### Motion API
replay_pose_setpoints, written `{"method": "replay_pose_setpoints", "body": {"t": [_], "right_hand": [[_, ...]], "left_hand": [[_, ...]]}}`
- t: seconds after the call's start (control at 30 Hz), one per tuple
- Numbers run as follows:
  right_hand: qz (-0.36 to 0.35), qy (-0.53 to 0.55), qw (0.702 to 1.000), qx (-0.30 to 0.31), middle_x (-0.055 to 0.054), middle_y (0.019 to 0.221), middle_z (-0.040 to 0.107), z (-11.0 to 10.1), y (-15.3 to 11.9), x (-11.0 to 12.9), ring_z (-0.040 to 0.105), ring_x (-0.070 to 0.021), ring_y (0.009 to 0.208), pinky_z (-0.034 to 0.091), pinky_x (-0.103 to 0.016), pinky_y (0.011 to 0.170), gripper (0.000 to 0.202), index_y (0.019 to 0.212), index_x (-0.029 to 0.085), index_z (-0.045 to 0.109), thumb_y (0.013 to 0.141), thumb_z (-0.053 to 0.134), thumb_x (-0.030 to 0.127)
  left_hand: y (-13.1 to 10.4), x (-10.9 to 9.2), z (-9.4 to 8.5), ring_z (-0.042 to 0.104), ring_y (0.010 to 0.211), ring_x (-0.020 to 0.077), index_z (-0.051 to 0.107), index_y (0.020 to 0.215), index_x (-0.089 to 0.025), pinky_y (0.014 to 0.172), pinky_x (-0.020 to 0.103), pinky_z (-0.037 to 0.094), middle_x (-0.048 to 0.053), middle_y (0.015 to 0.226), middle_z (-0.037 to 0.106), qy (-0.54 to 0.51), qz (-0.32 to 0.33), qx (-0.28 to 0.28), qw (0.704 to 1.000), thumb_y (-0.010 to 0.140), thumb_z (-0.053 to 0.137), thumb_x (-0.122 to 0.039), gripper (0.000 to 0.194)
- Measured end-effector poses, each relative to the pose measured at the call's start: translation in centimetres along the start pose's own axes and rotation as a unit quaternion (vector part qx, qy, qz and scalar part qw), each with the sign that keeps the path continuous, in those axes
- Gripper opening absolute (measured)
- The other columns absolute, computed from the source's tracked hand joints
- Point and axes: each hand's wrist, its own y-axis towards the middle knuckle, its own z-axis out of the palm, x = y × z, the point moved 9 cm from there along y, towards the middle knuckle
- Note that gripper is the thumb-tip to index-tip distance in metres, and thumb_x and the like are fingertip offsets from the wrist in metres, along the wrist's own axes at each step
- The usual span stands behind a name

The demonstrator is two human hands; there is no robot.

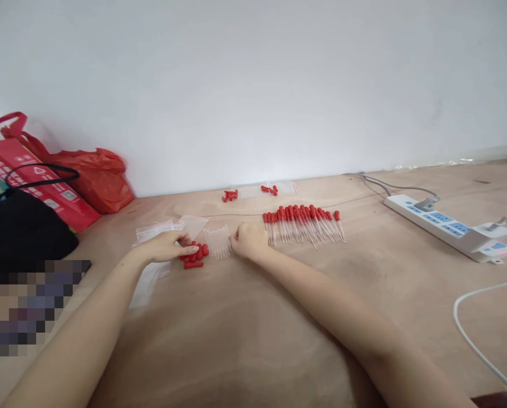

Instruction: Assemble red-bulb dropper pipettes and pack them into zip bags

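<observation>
My left hand (pixel 168 246) reaches over a small pile of red rubber bulbs (pixel 199 251), its thumb and fingers curved around the pile's left edge; what lies between them is hard to make out. Just right of the pile is a row of thin clear tubes (pixel 218 242). At the right end of that row is my right hand (pixel 249 241), fingers curled in and partly hidden, touching or close to the last tube. Farther right, several clear tubes topped with red bulbs (pixel 300 218) lie side by side, bulbs toward the wall.
Clear plastic bags (pixel 145 286) lie under and beside my left hand. More red bulbs (pixel 229 195) and tubes (pixel 248 192) are near the wall. A white power strip (pixel 432 224) with cables is at the right. Red bags (pixel 104 181) and a black cloth item (pixel 24 232) stand left.
</observation>
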Motion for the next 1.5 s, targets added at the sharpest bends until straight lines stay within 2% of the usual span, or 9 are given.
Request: {"method": "replay_pose_setpoints", "body": {"t": [0.2, 0.5, 0.6, 0.7, 0.83, 0.93, 1.03, 1.23, 1.5], "right_hand": [[0.038, 0.023, 0.999, 0.025, -0.015, 0.099, 0.062, 1.5, 1.4, 1.0, 0.060, -0.0237, 0.087, 0.044, -0.035, 0.070, 0.029, 0.093, 0.014, 0.060, 0.076, 0.045, 0.031], [0.060, 0.060, 0.996, 0.040, -0.014, 0.093, 0.063, 1.2, 1.2, 0.4, 0.059, -0.0250, 0.087, 0.044, -0.034, 0.068, 0.027, 0.089, 0.014, 0.059, 0.074, 0.047, 0.033], [0.000, 0.078, 0.997, 0.016, -0.013, 0.088, 0.063, 0.0, 0.5, -0.4, 0.059, -0.0219, 0.083, 0.043, -0.031, 0.067, 0.023, 0.084, 0.013, 0.057, 0.078, 0.042, 0.028], [-0.128, 0.111, 0.985, -0.044, -0.009, 0.081, 0.061, -1.9, -1.7, -1.5, 0.056, -0.0160, 0.076, 0.042, -0.027, 0.067, 0.016, 0.086, 0.012, 0.053, 0.080, 0.041, 0.020], [-0.246, 0.153, 0.952, -0.095, -0.008, 0.084, 0.059, -3.8, -6.2, -5.1, 0.054, -0.0145, 0.075, 0.042, -0.027, 0.068, 0.019, 0.097, 0.014, 0.049, 0.083, 0.037, 0.015], [-0.281, 0.120, 0.945, -0.115, -0.008, 0.085, 0.057, -4.6, -8.8, -7.7, 0.053, -0.0156, 0.076, 0.042, -0.030, 0.068, 0.031, 0.111, 0.017, 0.047, 0.083, 0.034, 0.012], [-0.301, 0.101, 0.941, -0.115, -0.009, 0.088, 0.057, -5.1, -10.1, -8.5, 0.054, -0.0155, 0.078, 0.042, -0.031, 0.068, 0.031, 0.107, 0.018, 0.052, 0.082, 0.035, 0.010], [-0.303, 0.096, 0.942, -0.110, -0.008, 0.088, 0.059, -4.9, -10.3, -7.5, 0.055, -0.0149, 0.080, 0.038, -0.031, 0.073, 0.018, 0.093, 0.017, 0.057, 0.085, 0.041, 0.018], [-0.302, 0.085, 0.943, -0.108, -0.007, 0.088, 0.060, -4.6, -10.1, -7.5, 0.055, -0.0138, 0.079, 0.035, -0.030, 0.072, 0.019, 0.095, 0.018, 0.057, 0.085, 0.040, 0.020]], "left_hand": [[0.7, 0.2, 0.3, 0.061, 0.070, 0.0206, 0.057, 0.067, -0.019, 0.061, 0.027, 0.043, 0.002, 0.073, 0.067, -0.025, -0.006, -0.036, 0.999, 0.057, 0.056, -0.046, 0.028], [-0.3, -2.5, 0.2, 0.060, 0.054, 0.0183, 0.055, 0.060, -0.019, 0.051, 0.027, 0.044, 0.000, 0.056, 0.063, -0.094, -0.010, -0.051, 0.994, 0.063, 0.051, -0.037, 0.019], [-0.9, -3.8, -0.6, 0.058, 0.050, 0.0178, 0.055, 0.070, -0.019, 0.050, 0.027, 0.043, -0.002, 0.054, 0.061, -0.049, -0.012, -0.099, 0.994, 0.065, 0.052, -0.036, 0.018], [-1.6, -7.4, -0.3, 0.059, 0.062, 0.0189, 0.055, 0.079, -0.018, 0.061, 0.030, 0.044, 0.001, 0.067, 0.064, -0.029, 0.077, -0.163, 0.983, 0.070, 0.051, -0.035, 0.020], [-3.4, -12.2, 2.3, 0.058, 0.078, 0.0184, 0.053, 0.080, -0.018, 0.087, 0.039, 0.034, 0.002, 0.082, 0.064, -0.028, 0.211, -0.260, 0.942, 0.078, 0.048, -0.032, 0.015], [-4.0, -14.4, 5.1, 0.058, 0.079, 0.0173, 0.055, 0.091, -0.019, 0.090, 0.040, 0.028, 0.001, 0.081, 0.065, -0.023, 0.275, -0.258, 0.926, 0.079, 0.050, -0.031, 0.017], [-4.3, -15.4, 6.3, 0.057, 0.077, 0.0163, 0.059, 0.086, -0.020, 0.086, 0.037, 0.029, 0.001, 0.077, 0.066, -0.020, 0.309, -0.256, 0.916, 0.080, 0.051, -0.033, 0.016], [-4.6, -15.9, 6.0, 0.056, 0.075, 0.0148, 0.063, 0.080, -0.022, 0.087, 0.037, 0.025, -0.001, 0.075, 0.067, -0.014, 0.320, -0.261, 0.910, 0.083, 0.049, -0.032, 0.018], [-4.7, -16.0, 6.2, 0.057, 0.077, 0.0153, 0.064, 0.083, -0.022, 0.089, 0.039, 0.024, -0.001, 0.077, 0.068, -0.011, 0.328, -0.256, 0.909, 0.083, 0.048, -0.032, 0.018]]}}
